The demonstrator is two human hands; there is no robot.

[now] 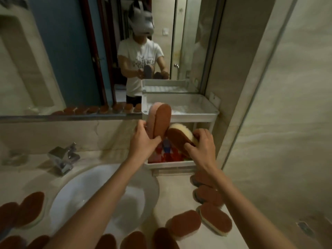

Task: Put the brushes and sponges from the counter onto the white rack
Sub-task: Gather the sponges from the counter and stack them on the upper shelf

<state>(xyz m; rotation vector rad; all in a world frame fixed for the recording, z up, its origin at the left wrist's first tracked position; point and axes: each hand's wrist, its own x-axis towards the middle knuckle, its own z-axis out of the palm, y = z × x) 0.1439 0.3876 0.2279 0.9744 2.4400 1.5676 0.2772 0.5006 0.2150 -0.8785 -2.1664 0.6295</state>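
Left hand [143, 141] grips pink brush [161, 121] upright; right hand [203, 147] grips cream brush [179, 134] tilted. Both over white rack [197, 113] lower tray. Spare brushes [186, 221] on counter [173, 192] before rack.

Two brushes [161, 121] held; roughly eleven more on the counter [176, 198] — one white rack [179, 116]; one sink [86, 187].

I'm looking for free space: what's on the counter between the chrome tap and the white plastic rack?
In the head view, only bare beige marble counter lies between the chrome tap and the white plastic rack.
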